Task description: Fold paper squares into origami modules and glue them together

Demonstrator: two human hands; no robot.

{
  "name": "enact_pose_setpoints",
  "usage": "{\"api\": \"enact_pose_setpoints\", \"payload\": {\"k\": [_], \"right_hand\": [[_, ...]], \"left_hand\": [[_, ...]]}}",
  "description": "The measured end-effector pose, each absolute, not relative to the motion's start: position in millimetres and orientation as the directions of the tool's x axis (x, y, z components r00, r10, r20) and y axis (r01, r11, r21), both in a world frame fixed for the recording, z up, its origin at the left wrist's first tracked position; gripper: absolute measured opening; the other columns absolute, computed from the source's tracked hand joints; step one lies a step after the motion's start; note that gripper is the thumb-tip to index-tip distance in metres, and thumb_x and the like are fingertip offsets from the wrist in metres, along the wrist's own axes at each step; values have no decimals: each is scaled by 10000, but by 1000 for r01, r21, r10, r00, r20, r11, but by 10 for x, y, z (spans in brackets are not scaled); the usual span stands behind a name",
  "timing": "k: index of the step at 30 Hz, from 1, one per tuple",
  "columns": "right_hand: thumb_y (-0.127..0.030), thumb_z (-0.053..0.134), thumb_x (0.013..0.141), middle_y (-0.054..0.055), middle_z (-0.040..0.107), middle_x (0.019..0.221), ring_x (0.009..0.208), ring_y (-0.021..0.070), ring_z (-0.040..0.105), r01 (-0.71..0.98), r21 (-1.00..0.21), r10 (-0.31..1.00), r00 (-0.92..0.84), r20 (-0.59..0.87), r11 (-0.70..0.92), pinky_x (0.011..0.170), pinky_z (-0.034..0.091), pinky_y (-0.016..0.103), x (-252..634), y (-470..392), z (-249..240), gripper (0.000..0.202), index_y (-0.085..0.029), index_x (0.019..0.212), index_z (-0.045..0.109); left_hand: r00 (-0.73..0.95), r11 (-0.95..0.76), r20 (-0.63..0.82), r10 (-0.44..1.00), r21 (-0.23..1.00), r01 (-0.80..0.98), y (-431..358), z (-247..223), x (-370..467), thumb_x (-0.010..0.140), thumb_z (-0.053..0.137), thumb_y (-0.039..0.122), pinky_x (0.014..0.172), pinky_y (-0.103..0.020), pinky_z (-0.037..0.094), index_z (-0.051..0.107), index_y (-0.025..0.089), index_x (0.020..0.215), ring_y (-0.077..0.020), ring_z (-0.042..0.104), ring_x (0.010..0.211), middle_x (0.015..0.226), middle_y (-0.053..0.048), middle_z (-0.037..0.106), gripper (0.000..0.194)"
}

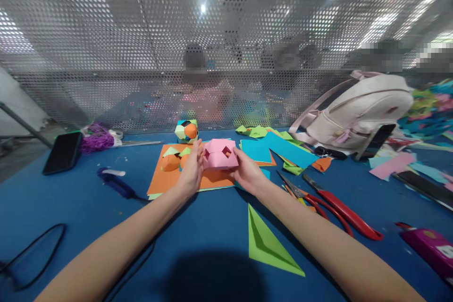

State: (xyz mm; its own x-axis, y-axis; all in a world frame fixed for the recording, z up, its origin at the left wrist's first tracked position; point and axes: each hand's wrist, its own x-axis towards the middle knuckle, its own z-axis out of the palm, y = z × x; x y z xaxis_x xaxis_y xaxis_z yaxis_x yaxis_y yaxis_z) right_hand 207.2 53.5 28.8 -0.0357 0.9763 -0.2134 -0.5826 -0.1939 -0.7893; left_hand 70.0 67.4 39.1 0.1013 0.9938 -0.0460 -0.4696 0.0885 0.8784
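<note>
A pink folded-paper shape with diamond-shaped openings is held between both hands at the middle of the view. My left hand grips its left side, and my right hand grips its right side. Beneath it lie orange sheets with green ones under them. Orange and green folded pieces rest on these sheets beside my left hand. Behind stands a multicoloured paper ball. A green folded triangle lies nearer, between my forearms.
Red-handled scissors, a red-handled tool, blue sheets and a backpack are on the right. A blue glue gun, cable, purple strands and a phone are left. A perforated metal panel rises behind.
</note>
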Motion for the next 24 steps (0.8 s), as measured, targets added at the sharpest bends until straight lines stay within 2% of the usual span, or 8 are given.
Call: {"api": "enact_pose_setpoints", "payload": {"k": [5, 9, 12, 17, 21, 24], "right_hand": [[-319, 412, 884, 8, 685, 749, 638, 154, 591, -625, -755, 972, -29, -232, -199, 581, 471, 280, 2092, 542, 321, 216, -214, 935, 593], [-304, 412, 862, 1, 688, 725, 666, 167, 615, -646, -746, 978, -7, -207, -162, 604, 487, 291, 2104, 543, 326, 197, -221, 886, 589], [-290, 443, 825, 0, 692, 734, 691, 172, 624, -648, -749, 982, 6, -189, -140, 612, 488, 288, 2104, 544, 325, 171, -216, 847, 596], [-284, 466, 803, -2, 690, 741, 685, 165, 617, -621, -774, 984, 20, -179, -128, 609, 486, 278, 2090, 544, 302, 159, -210, 831, 604], [-282, 479, 800, -3, 677, 741, 665, 143, 597, -568, -815, 983, 55, -173, -112, 588, 481, 249, 2107, 555, 269, 146, -203, 827, 600], [-328, 509, 800, -10, 671, 815, 707, 128, 595, -513, -856, 989, 82, -125, -66, 591, 475, 222, 2138, 556, 262, 166, -212, 886, 592]], "left_hand": [[159, 84, -9, 987, 878, -470, 634, 303, 715, 824, 525, 500, 846, -326, 499, 566, 210, 1150, -201, 599, 1042, 1214, -82, 614, 439], [145, 60, -9, 989, 935, -350, 575, 222, 730, 777, 605, 483, 899, -357, 470, 441, 231, 1288, -225, 541, 1141, 1342, -94, 513, 593], [155, 23, 17, 988, 968, -252, 548, 196, 749, 713, 699, 393, 956, -364, 438, 350, 230, 1356, -250, 477, 1225, 1394, -120, 453, 749], [179, -82, 123, 976, 972, -221, 567, 178, 771, 661, 740, 283, 1043, -403, 362, 335, 195, 1350, -254, 451, 1255, 1397, -143, 442, 804], [143, -136, 157, 977, 979, -149, 610, 130, 750, 632, 760, 308, 1050, -405, 357, 269, 133, 1378, -268, 445, 1256, 1396, -189, 418, 910], [124, -209, 217, 968, 975, -77, 630, 85, 738, 630, 760, 325, 1038, -389, 373, 268, 148, 1380, -265, 433, 1263, 1410, -184, 387, 914]]}}
